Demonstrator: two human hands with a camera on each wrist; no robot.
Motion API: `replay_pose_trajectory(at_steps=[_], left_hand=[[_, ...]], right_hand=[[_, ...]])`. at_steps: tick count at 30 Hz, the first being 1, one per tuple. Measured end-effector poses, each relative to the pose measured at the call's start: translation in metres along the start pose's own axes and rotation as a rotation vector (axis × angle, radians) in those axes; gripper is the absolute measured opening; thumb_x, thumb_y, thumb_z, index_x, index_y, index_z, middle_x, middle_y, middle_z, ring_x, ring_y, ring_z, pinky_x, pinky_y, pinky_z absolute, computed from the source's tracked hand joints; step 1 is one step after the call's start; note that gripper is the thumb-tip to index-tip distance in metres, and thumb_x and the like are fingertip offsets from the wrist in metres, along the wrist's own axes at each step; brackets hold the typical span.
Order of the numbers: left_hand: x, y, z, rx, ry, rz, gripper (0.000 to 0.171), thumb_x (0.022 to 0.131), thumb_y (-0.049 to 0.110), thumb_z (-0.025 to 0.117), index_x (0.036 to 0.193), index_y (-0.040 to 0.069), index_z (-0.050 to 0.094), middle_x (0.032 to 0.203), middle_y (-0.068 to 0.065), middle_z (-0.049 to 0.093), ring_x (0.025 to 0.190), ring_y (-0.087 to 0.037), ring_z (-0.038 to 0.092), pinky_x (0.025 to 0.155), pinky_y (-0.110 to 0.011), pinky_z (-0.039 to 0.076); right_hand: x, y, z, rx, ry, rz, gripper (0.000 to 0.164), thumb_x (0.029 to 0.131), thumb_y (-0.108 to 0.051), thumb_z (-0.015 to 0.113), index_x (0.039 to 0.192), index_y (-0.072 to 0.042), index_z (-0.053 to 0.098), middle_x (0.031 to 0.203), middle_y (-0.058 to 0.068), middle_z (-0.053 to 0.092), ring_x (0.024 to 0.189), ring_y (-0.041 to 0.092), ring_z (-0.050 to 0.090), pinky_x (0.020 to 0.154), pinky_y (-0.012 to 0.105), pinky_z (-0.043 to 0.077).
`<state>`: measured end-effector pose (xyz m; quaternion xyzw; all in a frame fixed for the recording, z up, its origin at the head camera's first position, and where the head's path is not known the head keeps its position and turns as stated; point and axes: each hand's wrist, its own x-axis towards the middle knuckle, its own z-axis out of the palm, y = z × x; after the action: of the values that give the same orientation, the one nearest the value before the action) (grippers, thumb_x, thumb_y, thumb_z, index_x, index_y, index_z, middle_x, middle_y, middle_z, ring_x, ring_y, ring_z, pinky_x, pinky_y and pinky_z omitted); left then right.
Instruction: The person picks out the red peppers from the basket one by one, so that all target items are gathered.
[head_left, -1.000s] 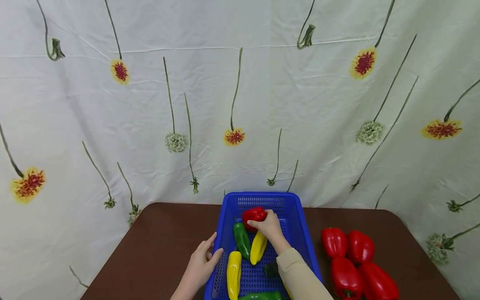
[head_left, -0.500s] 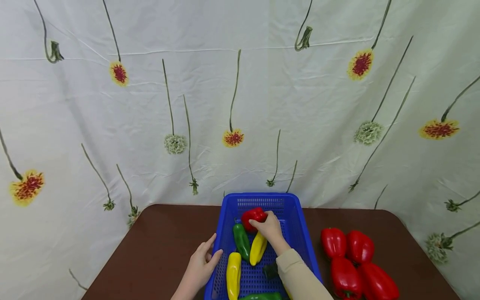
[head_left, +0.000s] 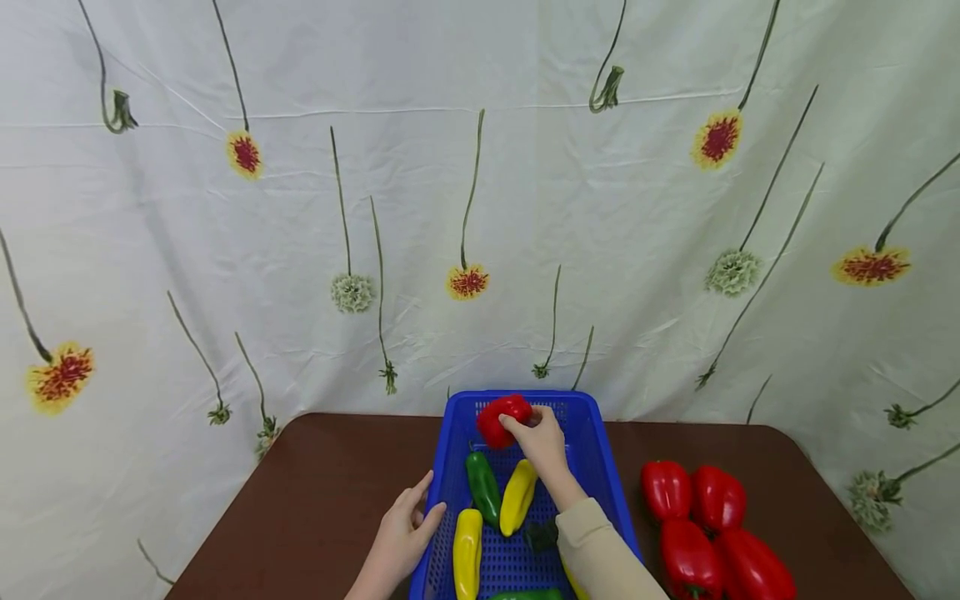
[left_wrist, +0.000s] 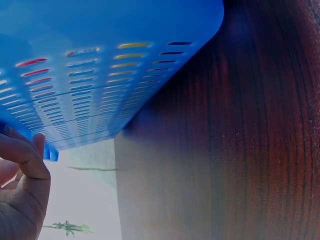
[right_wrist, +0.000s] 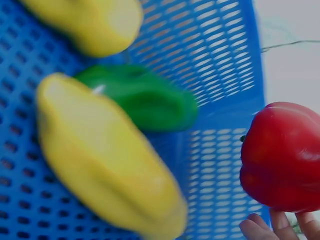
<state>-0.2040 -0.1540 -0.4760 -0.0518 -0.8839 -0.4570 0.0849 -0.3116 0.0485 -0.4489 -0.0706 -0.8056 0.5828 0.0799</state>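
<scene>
My right hand [head_left: 543, 440] grips a red bell pepper [head_left: 501, 422] between thumb and fingers, over the far end of a blue perforated basket [head_left: 444, 446]. The right wrist view shows the same red pepper [right_wrist: 284, 157] above the fingertips [right_wrist: 256, 228], with the basket wall behind it. At the basket's left side is my left hand [head_left: 401, 531], fingers loosely extended at the rim; in the left wrist view its fingers [left_wrist: 31, 165] are bent close to the wall. Inside lie a green pepper [head_left: 483, 487] and long yellow peppers [head_left: 517, 497], one of them nearer the front left.
Several red bell peppers [head_left: 666, 490] sit grouped on the brown table [head_left: 337, 475], right of the basket. A dark object [head_left: 541, 536] and another green pepper [head_left: 527, 595] lie at the basket's near end. Behind the table hangs a flower-patterned white cloth [head_left: 420, 233].
My right hand has raised the red bell pepper up and slightly left, away from the green and yellow peppers. My left hand stays at the rim; the view shifts slightly.
</scene>
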Motion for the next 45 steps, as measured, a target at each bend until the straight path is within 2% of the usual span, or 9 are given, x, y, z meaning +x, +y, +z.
replay_pose_trajectory(at_steps=[9,15,22,29,35,38,41,43,45], left_hand=[[0.001,0.000,0.001,0.000,-0.009,-0.011,0.055,0.094,0.019,0.067,0.141,-0.004,0.050,0.096,-0.005,0.059,0.064,-0.001,0.041,0.058,-0.020,0.041],[0.001,0.000,0.000,0.008,-0.009,-0.024,0.055,0.094,0.019,0.067,0.141,-0.004,0.050,0.097,-0.005,0.059,0.065,-0.002,0.042,0.058,-0.020,0.042],[0.002,-0.003,-0.002,0.023,-0.014,-0.039,0.055,0.095,0.020,0.066,0.143,-0.002,0.049,0.102,-0.006,0.060,0.065,-0.001,0.042,0.058,-0.021,0.041],[0.002,-0.003,-0.002,0.031,-0.009,-0.028,0.054,0.095,0.020,0.066,0.142,-0.003,0.049,0.101,-0.006,0.061,0.065,-0.002,0.042,0.058,-0.021,0.041],[0.003,-0.003,-0.002,0.046,-0.016,-0.034,0.054,0.096,0.020,0.065,0.142,-0.003,0.049,0.101,-0.006,0.060,0.065,-0.003,0.041,0.058,-0.021,0.040],[0.003,-0.003,-0.002,0.045,-0.021,-0.048,0.054,0.096,0.021,0.065,0.142,-0.002,0.049,0.101,-0.005,0.060,0.066,-0.004,0.041,0.058,-0.021,0.039],[0.004,-0.002,-0.003,0.044,-0.024,-0.053,0.054,0.096,0.021,0.065,0.143,-0.001,0.049,0.101,-0.005,0.060,0.066,-0.004,0.041,0.059,-0.021,0.039],[0.004,0.000,-0.003,0.043,-0.027,-0.052,0.054,0.096,0.021,0.064,0.143,-0.001,0.048,0.101,-0.006,0.060,0.065,-0.005,0.041,0.058,-0.021,0.039],[0.004,0.001,-0.003,0.041,-0.030,-0.053,0.054,0.096,0.020,0.064,0.143,-0.001,0.048,0.102,-0.006,0.060,0.065,-0.005,0.041,0.059,-0.021,0.039]], right_hand=[[-0.007,-0.027,-0.015,0.092,-0.066,0.017,0.063,0.087,-0.037,0.072,0.134,-0.002,0.050,0.126,0.019,0.056,0.115,0.035,0.056,0.094,0.050,0.051],[-0.018,-0.049,-0.037,0.139,-0.127,-0.004,0.066,0.090,-0.037,0.068,0.141,-0.002,0.044,0.137,0.022,0.050,0.120,0.038,0.053,0.097,0.052,0.050],[-0.030,-0.063,-0.069,0.232,-0.159,-0.044,0.058,0.093,-0.028,0.065,0.141,-0.002,0.044,0.139,0.022,0.047,0.121,0.039,0.054,0.098,0.050,0.050],[-0.042,-0.060,-0.107,0.259,-0.161,-0.038,0.060,0.095,-0.026,0.062,0.145,-0.002,0.040,0.140,0.021,0.044,0.125,0.037,0.049,0.104,0.051,0.045],[-0.054,-0.052,-0.145,0.263,-0.126,0.001,0.064,0.095,-0.027,0.062,0.148,-0.005,0.034,0.144,0.016,0.043,0.127,0.032,0.046,0.109,0.051,0.040],[-0.062,-0.044,-0.164,0.237,-0.104,0.020,0.064,0.096,-0.028,0.062,0.148,-0.007,0.032,0.143,0.014,0.042,0.125,0.026,0.046,0.104,0.038,0.047],[-0.071,-0.034,-0.182,0.231,-0.089,0.032,0.061,0.098,-0.029,0.060,0.147,-0.007,0.032,0.140,0.011,0.043,0.118,0.018,0.049,0.092,0.022,0.050],[-0.076,-0.027,-0.193,0.240,-0.080,0.045,0.059,0.099,-0.029,0.059,0.146,-0.006,0.033,0.134,0.007,0.046,0.112,0.011,0.052,0.086,0.017,0.050],[-0.081,-0.021,-0.204,0.242,-0.073,0.064,0.057,0.099,-0.030,0.058,0.145,-0.006,0.033,0.128,0.001,0.047,0.106,0.006,0.055,0.085,0.017,0.051]])
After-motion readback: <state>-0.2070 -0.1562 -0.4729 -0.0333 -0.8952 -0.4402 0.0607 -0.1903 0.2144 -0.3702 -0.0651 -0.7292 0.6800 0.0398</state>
